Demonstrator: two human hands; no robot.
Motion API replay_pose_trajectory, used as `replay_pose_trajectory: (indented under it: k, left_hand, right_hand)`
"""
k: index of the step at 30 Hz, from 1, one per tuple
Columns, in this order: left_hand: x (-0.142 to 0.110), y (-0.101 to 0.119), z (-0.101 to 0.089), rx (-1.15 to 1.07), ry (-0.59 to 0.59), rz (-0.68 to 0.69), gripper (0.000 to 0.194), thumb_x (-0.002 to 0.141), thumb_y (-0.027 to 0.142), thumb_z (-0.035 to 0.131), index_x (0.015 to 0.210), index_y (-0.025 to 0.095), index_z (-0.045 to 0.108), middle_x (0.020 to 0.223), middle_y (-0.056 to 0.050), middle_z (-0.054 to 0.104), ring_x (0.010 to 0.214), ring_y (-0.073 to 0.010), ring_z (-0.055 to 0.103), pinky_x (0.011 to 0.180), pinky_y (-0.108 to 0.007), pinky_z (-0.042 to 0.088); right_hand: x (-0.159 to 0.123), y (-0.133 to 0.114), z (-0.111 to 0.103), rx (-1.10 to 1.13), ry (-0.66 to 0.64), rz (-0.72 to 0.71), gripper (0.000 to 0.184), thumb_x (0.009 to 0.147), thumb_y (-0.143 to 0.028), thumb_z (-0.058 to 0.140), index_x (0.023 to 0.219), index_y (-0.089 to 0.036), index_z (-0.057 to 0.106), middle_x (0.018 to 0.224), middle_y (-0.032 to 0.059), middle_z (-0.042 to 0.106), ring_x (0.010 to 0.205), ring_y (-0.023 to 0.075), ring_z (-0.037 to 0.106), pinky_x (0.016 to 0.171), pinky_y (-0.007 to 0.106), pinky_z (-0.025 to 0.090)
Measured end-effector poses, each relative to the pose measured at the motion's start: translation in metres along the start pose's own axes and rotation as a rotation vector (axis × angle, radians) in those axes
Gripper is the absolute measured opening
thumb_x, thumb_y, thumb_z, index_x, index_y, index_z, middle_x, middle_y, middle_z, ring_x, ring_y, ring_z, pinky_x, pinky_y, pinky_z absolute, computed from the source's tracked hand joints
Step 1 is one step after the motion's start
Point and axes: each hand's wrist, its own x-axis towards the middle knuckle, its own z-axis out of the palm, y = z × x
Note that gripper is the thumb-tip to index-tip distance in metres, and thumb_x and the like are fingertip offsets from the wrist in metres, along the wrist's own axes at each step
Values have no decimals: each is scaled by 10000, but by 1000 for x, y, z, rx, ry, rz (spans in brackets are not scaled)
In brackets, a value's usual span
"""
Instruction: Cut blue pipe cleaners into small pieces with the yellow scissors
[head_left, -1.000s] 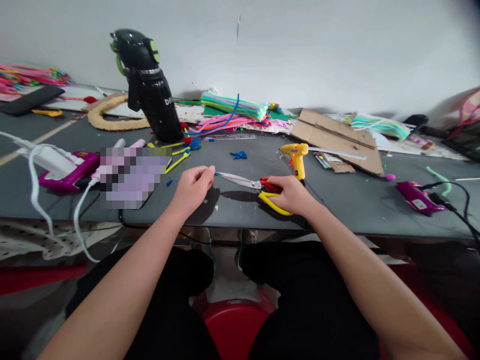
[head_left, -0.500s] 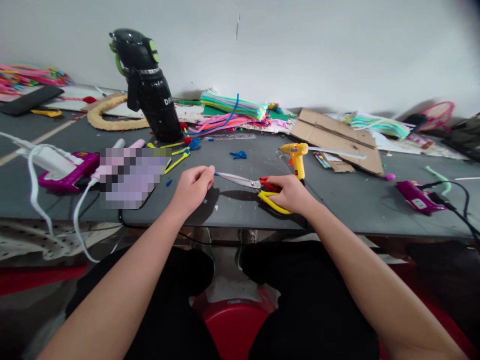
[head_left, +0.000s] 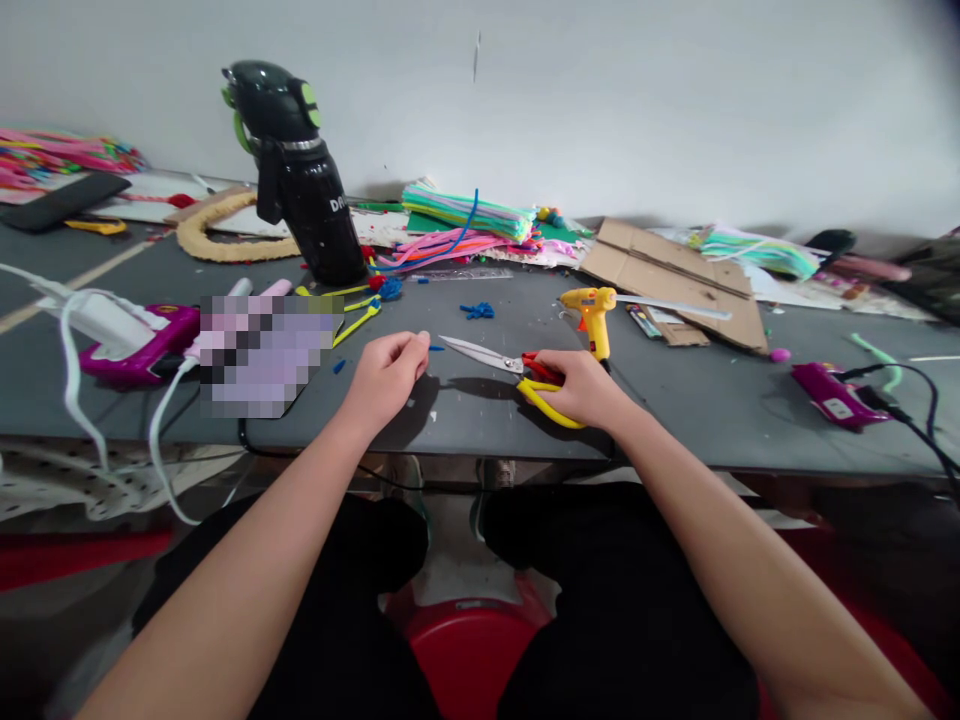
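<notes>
Between thumb and fingers, my left hand (head_left: 390,375) pinches a short piece of blue pipe cleaner (head_left: 436,348); only its tip shows. My right hand (head_left: 585,388) grips scissors (head_left: 491,355) by their red and yellow handles. The blades point left and lie almost together, their tips just short of the blue piece. Beyond them on the grey table sits a small heap of blue bits (head_left: 478,311). A loose blue snippet (head_left: 339,366) lies left of my left hand.
A yellow glue gun (head_left: 596,312) stands past my right hand, near flattened cardboard (head_left: 675,280). A black bottle (head_left: 307,200) rises at back left, with pipe cleaner bundles (head_left: 469,212) beside it. Purple power strips (head_left: 142,345) with cables sit at both sides.
The scissors have moved slightly right, away from my left hand, leaving a gap between their tips and the blue piece. My left hand stays in place.
</notes>
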Motion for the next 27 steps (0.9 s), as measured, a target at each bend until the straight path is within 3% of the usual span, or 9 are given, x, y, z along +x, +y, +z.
replay_pose_trajectory:
  k: [4,8,11,13,20,27]
  left_hand:
    - [0,2,-14,51,24,12,378,916,428,478,625,188,506,579,6,484,564,-121,444,567,-262,343]
    - [-3,-2,-60,354,120,30,301,886,413,498,696,191,569,633,-8,553,627,-147,482,598,-268,344]
    - [-8,-13,-94,554,52,-54,272,876,413,500,734,201,595,694,-13,616,634,-158,503,618,-282,348]
    - [-13,-19,-107,705,38,-109,284,872,460,510,767,221,622,694,-11,628,631,-177,517,614,-294,347]
    - [-25,-22,-106,892,151,-37,332,892,474,483,851,225,699,905,-68,690,766,-218,586,611,-300,345]
    - [-13,-34,-100,975,93,55,368,910,454,473,896,224,760,920,-81,697,885,-253,605,680,-324,379]
  right_hand:
    - [0,2,0,28,9,20,293,749,-401,621,664,-206,419,611,-38,446,600,105,334,576,269,237]
    - [1,5,1,49,9,25,255,734,-362,622,670,-208,430,614,-43,435,601,106,339,571,264,238]
    - [2,6,3,45,14,21,246,734,-361,619,670,-207,439,617,-43,448,603,107,349,572,260,245]
    - [3,6,6,35,33,21,255,722,-363,627,662,-206,435,616,-42,455,605,107,356,571,259,244]
    - [1,3,11,33,89,56,232,737,-411,606,700,-203,509,636,-32,522,589,108,395,572,250,274]
    - [0,5,14,17,120,72,206,722,-406,602,743,-205,560,655,-17,571,601,121,444,578,248,290]
